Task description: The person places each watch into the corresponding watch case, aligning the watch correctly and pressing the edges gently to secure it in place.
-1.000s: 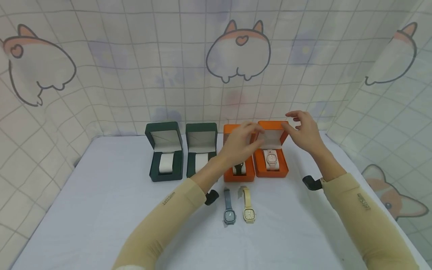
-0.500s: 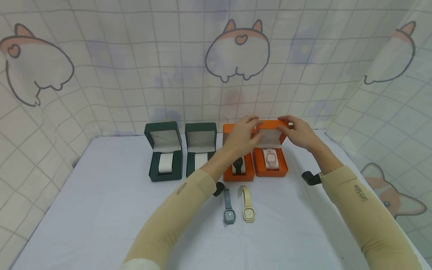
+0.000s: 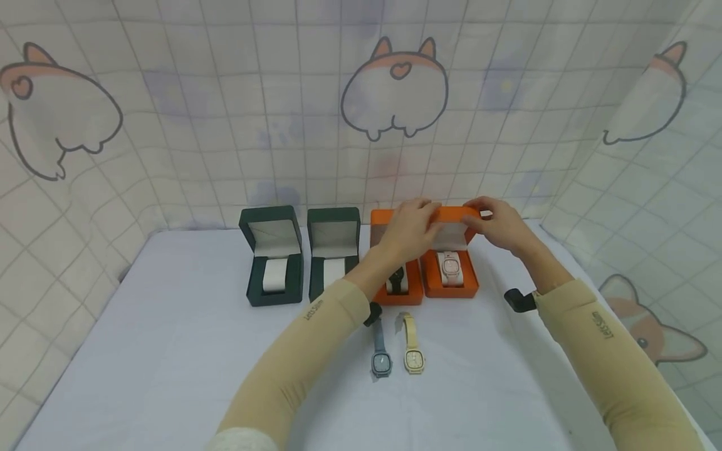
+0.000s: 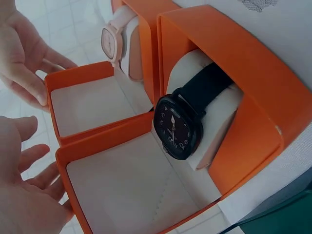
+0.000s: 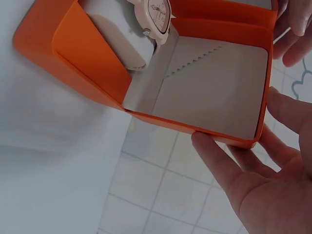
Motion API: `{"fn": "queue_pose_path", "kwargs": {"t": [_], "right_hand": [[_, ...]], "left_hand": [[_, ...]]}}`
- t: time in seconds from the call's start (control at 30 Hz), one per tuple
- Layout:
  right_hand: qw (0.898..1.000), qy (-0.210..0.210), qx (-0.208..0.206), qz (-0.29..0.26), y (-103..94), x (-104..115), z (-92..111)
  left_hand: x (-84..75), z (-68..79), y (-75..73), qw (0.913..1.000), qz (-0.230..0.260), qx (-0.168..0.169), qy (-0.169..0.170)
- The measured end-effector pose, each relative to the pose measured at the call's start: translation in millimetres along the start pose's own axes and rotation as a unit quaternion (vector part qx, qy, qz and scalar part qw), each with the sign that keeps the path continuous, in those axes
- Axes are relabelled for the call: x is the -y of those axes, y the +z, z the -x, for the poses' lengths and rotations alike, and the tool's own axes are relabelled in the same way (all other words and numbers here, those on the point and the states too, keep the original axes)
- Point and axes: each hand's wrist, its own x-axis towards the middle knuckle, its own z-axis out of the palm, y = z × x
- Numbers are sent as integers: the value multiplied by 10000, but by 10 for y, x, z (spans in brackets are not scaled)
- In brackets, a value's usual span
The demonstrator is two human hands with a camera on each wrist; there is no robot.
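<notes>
My right hand (image 3: 497, 223) holds the upper right corner of the raised lid of the right orange watch box (image 5: 87, 85), thumb and fingers about the edge. Inside it a pink watch (image 5: 153, 17) sits on a white cushion. My left hand (image 3: 407, 228) is at the top of the two orange lids, fingers apart and loosely bent; in the left wrist view its fingertips (image 4: 56, 192) are right at the lid edge of the left orange watch box (image 4: 229, 36). That box holds a black watch (image 4: 178, 126) on its cushion, partly hidden by my left arm in the head view.
Two dark green watch boxes (image 3: 274, 279) stand lidded open to the left, each with a bare white cushion. A blue watch (image 3: 381, 362) and a yellow watch (image 3: 414, 359) lie flat on the white table (image 3: 169, 351) in front. A patterned curtain (image 3: 225, 125) hangs behind.
My right hand has moved left and down onto the right orange box's lid. My left hand has shifted slightly along the lids. Boxes and watches stay in place.
</notes>
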Motion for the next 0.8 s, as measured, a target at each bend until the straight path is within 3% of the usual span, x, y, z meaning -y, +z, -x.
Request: {"fn": "queue_pose_path", "kwargs": {"t": [0.37, 0.53, 0.8], "right_hand": [[9997, -51, -210, -120, 59, -20, 78], [9991, -109, -396, -137, 92, -44, 123], [9976, -243, -609, -205, 143, -80, 200]], "left_hand": [[-45, -22, 20, 9991, -360, 209, -103], [-62, -37, 43, 9972, -741, 93, -23], [-113, -84, 75, 9927, -1187, -141, -181]]}}
